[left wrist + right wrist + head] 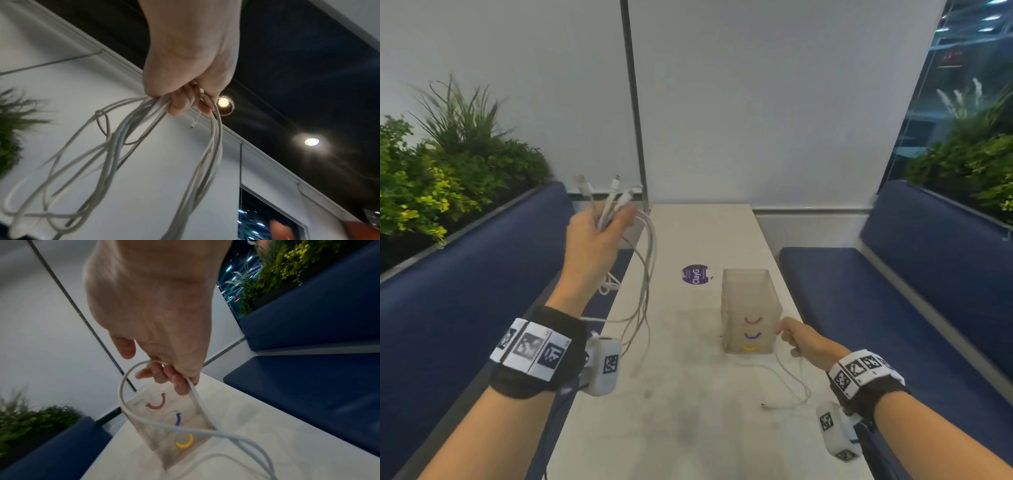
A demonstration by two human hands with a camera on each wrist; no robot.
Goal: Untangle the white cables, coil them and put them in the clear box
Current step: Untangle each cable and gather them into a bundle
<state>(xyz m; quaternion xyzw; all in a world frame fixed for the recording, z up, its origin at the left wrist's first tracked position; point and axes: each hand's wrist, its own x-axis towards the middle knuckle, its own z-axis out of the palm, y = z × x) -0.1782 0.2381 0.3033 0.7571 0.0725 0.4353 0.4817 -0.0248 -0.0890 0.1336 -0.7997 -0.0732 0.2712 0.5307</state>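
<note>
My left hand (pixel 599 236) is raised above the table's left edge and grips a bundle of white cables (pixel 645 274). Their plugs stick up past my fingers and the long loops hang down to the tabletop. In the left wrist view my left hand (pixel 185 100) clutches the same cable loops (pixel 115 155), which dangle tangled. My right hand (pixel 796 337) sits beside the clear box (pixel 750 308) and holds a loop of one white cable (pixel 787 380) whose end lies on the table. The right wrist view shows my right hand's fingers (pixel 176 381) curled round that cable (pixel 131 382), just above the box (pixel 164 426).
The clear box carries red, blue and yellow curved marks. A round purple sticker (pixel 695 274) lies on the white table (pixel 688 428). Blue benches (pixel 893 308) run along both sides, with green plants (pixel 431 171) behind them.
</note>
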